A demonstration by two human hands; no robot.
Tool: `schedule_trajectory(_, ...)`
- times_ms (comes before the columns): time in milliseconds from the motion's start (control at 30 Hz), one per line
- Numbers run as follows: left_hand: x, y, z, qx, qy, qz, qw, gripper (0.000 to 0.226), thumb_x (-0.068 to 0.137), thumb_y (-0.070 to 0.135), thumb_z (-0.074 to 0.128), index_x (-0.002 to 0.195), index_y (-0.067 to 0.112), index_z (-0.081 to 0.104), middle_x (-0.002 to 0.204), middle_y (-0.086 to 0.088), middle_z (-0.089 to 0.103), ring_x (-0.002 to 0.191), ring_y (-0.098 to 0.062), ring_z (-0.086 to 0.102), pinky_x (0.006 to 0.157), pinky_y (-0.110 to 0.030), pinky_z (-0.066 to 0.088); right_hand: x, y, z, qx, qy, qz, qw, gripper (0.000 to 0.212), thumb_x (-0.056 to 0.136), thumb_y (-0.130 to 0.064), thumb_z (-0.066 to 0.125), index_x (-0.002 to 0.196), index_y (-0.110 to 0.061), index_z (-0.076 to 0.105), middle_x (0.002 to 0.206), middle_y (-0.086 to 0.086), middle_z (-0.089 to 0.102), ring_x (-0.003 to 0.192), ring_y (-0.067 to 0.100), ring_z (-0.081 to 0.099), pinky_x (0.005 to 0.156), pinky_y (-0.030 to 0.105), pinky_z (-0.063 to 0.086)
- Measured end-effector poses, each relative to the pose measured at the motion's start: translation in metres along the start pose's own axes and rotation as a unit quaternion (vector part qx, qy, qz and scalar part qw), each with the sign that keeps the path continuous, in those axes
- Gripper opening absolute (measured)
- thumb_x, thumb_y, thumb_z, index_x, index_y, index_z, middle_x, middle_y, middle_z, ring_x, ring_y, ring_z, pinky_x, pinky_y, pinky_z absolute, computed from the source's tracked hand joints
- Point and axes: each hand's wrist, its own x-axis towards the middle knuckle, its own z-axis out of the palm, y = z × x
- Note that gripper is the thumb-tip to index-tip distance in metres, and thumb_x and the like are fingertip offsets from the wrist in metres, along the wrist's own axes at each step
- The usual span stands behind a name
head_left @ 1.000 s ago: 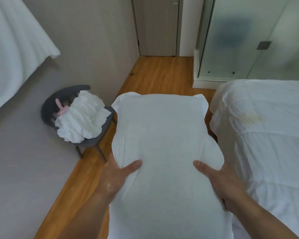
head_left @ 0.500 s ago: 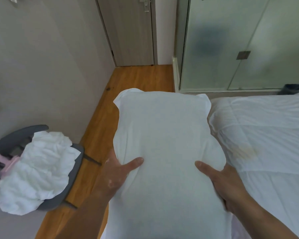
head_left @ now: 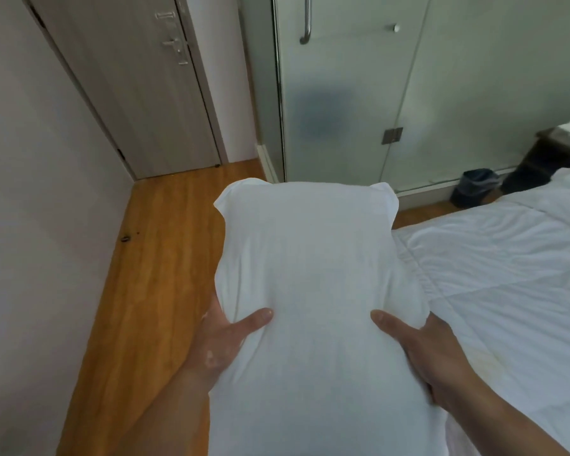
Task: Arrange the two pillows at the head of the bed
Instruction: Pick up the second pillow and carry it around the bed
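Note:
A white pillow (head_left: 310, 264) is held lengthwise in front of me, above the floor beside the bed. My left hand (head_left: 224, 343) grips its left side with the thumb on top. On its right side my right hand (head_left: 422, 350) grips the same way. The bed (head_left: 514, 278), covered in a white quilt, lies to the right, and the pillow's right edge overlaps the bed's near corner. A second pillow is not in view.
Wooden floor (head_left: 158, 264) runs along a grey wall on the left to a closed door (head_left: 139, 93). A frosted glass partition (head_left: 375, 93) stands ahead. A dark bin (head_left: 474, 189) and a dark bedside table (head_left: 553, 153) sit at the far right.
My view has swung to the right: the chair with white linen has left the frame and more of the bed, the bin and the bedside table appear. Both hands keep the same grip on the pillow.

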Motion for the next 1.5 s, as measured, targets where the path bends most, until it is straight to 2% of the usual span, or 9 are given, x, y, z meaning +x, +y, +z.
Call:
schedule_trajectory(167, 0.111, 0.019, 0.015, -0.023, -0.047, -0.002, 0.999, 0.122, 0.049, 0.063, 0.095, 0.154, 0.037, 0.037, 0.148, 0.018, 0.054, 0.138, -0.013, 0.051, 0.119, -0.044, 0.036, 0.077, -0.033, 0.027, 0.027, 0.034, 0.017, 0.999, 0.037, 0.071, -0.032, 0.093, 0.102, -0.029, 0.074, 0.094, -0.007, 0.083, 0.093, 0.02, 0.077, 0.088, 0.044, 0.06)
schedule_trajectory(333, 0.227, 0.046, 0.037, 0.007, -0.065, 0.003, 0.998, 0.124, 0.048, 0.067, 0.093, 0.154, 0.035, 0.038, 0.147, 0.015, 0.056, 0.137, -0.015, 0.053, 0.119, -0.046, 0.038, 0.177, -0.065, 0.048, 0.029, 0.044, 0.03, 0.998, 0.051, 0.069, -0.039, 0.092, 0.115, -0.026, 0.074, 0.101, -0.006, 0.082, 0.095, 0.022, 0.077, 0.093, 0.049, 0.06)
schedule_trajectory(433, 0.294, 0.069, 0.055, 0.026, -0.05, 0.012, 0.998, 0.123, 0.054, 0.061, 0.094, 0.157, 0.036, 0.031, 0.156, 0.019, 0.042, 0.144, -0.01, 0.042, 0.123, -0.043, 0.028, 0.242, -0.095, 0.055, 0.025, 0.051, 0.042, 0.998, 0.057, 0.066, -0.048, 0.092, 0.116, -0.028, 0.073, 0.103, -0.006, 0.082, 0.096, 0.023, 0.076, 0.093, 0.051, 0.06)
schedule_trajectory(533, 0.354, 0.09, 0.073, 0.021, -0.064, -0.012, 0.998, 0.12, 0.048, 0.063, 0.094, 0.152, 0.036, 0.041, 0.144, 0.018, 0.059, 0.135, -0.014, 0.055, 0.119, -0.048, 0.038, 0.298, -0.125, 0.057, 0.023, 0.052, 0.044, 0.997, 0.061, 0.066, -0.051, 0.091, 0.118, -0.027, 0.071, 0.104, -0.005, 0.08, 0.097, 0.024, 0.075, 0.094, 0.051, 0.059)
schedule_trajectory(667, 0.427, 0.116, 0.109, 0.015, -0.078, 0.016, 0.997, 0.094, 0.072, 0.03, 0.091, 0.143, 0.043, 0.03, 0.124, 0.039, 0.044, 0.126, -0.001, 0.041, 0.113, -0.026, 0.026, 0.358, -0.155, 0.055, 0.033, 0.083, 0.052, 0.995, 0.061, 0.072, -0.049, 0.088, 0.122, -0.023, 0.067, 0.105, -0.004, 0.076, 0.095, 0.021, 0.071, 0.087, 0.044, 0.056)
schedule_trajectory(867, 0.546, 0.142, 0.161, 0.026, -0.179, -0.037, 0.983, 0.116, 0.044, 0.059, 0.095, 0.146, 0.036, 0.046, 0.123, 0.021, 0.065, 0.109, 0.001, 0.061, 0.105, -0.035, 0.046, 0.442, -0.181, 0.053, 0.05, 0.164, 0.073, 0.982, 0.062, 0.07, -0.05, 0.089, 0.122, -0.021, 0.07, 0.103, -0.001, 0.078, 0.096, 0.026, 0.073, 0.092, 0.049, 0.058)
schedule_trajectory(1000, 0.64, 0.156, 0.201, 0.047, -0.236, -0.039, 0.97, 0.103, 0.04, 0.053, 0.094, 0.134, 0.036, 0.056, 0.119, 0.012, 0.072, 0.109, -0.011, 0.069, 0.094, -0.036, 0.055, 0.496, -0.2, 0.061, 0.088, 0.224, 0.084, 0.967, 0.055, 0.068, -0.048, 0.091, 0.114, -0.024, 0.073, 0.098, -0.005, 0.082, 0.093, 0.024, 0.076, 0.09, 0.048, 0.06)
schedule_trajectory(1200, 0.758, 0.187, 0.263, 0.098, -0.32, -0.012, 0.942, 0.115, 0.029, 0.07, 0.094, 0.133, 0.035, 0.058, 0.121, 0.01, 0.074, 0.112, -0.018, 0.071, 0.103, -0.049, 0.053, 0.557, -0.236, 0.072, 0.121, 0.326, 0.097, 0.933, 0.044, 0.067, -0.046, 0.092, 0.102, -0.026, 0.075, 0.085, -0.011, 0.083, 0.088, 0.02, 0.078, 0.089, 0.047, 0.061)
schedule_trajectory(1500, 0.856, 0.227, 0.394, 0.142, -0.434, 0.041, 0.889, 0.104, 0.04, 0.054, 0.09, 0.136, 0.028, 0.059, 0.122, 0.009, 0.072, 0.113, -0.016, 0.069, 0.104, -0.044, 0.053, 0.635, -0.258, 0.044, 0.18, 0.431, 0.106, 0.878, 0.042, 0.07, -0.04, 0.092, 0.105, -0.022, 0.077, 0.087, -0.008, 0.084, 0.085, 0.019, 0.08, 0.088, 0.046, 0.062)
